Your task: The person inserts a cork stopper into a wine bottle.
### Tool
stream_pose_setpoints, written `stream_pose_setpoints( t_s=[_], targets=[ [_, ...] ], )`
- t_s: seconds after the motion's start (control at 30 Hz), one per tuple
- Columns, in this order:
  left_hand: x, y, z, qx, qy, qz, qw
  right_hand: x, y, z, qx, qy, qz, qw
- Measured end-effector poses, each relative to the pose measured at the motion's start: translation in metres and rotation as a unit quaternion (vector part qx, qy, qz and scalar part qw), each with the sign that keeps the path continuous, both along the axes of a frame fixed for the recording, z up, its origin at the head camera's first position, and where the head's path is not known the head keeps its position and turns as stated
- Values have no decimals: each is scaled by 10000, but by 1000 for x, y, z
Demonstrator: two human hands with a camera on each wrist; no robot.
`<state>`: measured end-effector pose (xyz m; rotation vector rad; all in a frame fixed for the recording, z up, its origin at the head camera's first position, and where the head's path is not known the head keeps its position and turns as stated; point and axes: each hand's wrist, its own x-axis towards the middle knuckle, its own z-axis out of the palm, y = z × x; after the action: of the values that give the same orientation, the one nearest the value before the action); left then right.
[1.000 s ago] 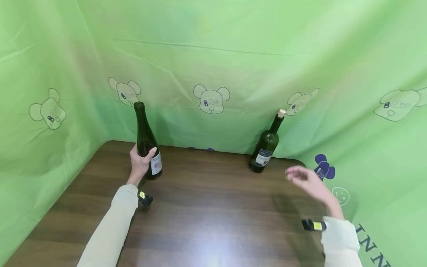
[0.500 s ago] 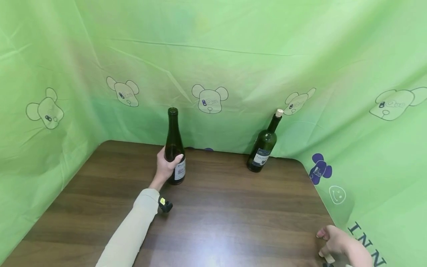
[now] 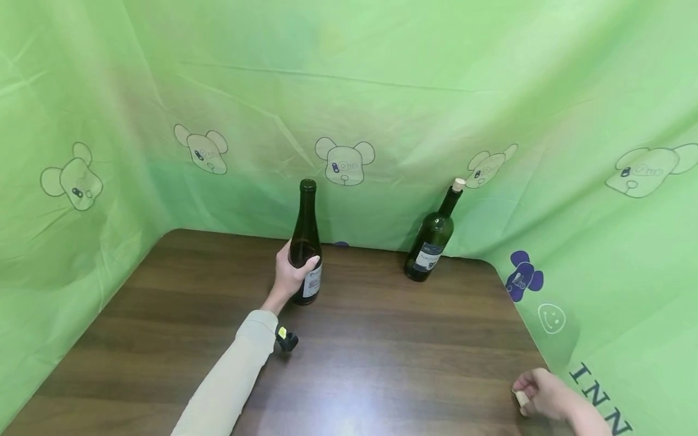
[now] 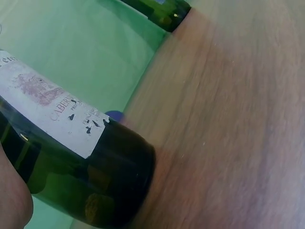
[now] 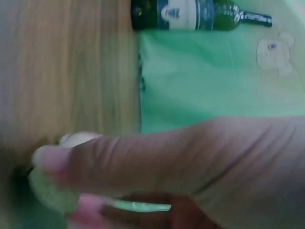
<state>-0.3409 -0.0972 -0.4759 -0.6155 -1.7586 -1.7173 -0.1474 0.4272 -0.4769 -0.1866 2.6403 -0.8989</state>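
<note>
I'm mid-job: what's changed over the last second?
The left hand, gripping the uncorked bottle, has carried it rightward, toward the middle of the table. The right hand has drawn back toward the near right and now pinches a cork, not visible in it a second ago. The corked bottle at the back stayed put.

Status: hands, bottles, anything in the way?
Left hand gripping uncorked bottle, upright. Right hand pinching what looks like a cork, apart from both bottles. Corked bottle standing farther right, not between the hands.
</note>
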Motion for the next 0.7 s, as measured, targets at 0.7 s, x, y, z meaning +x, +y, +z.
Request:
stream_pose_setpoints(
  t_s=[0.7],
  targets=[
    [15, 72, -2, -128, 166, -399, 9990, -116, -163, 116, -659, 3661, 801, 9248]
  ],
)
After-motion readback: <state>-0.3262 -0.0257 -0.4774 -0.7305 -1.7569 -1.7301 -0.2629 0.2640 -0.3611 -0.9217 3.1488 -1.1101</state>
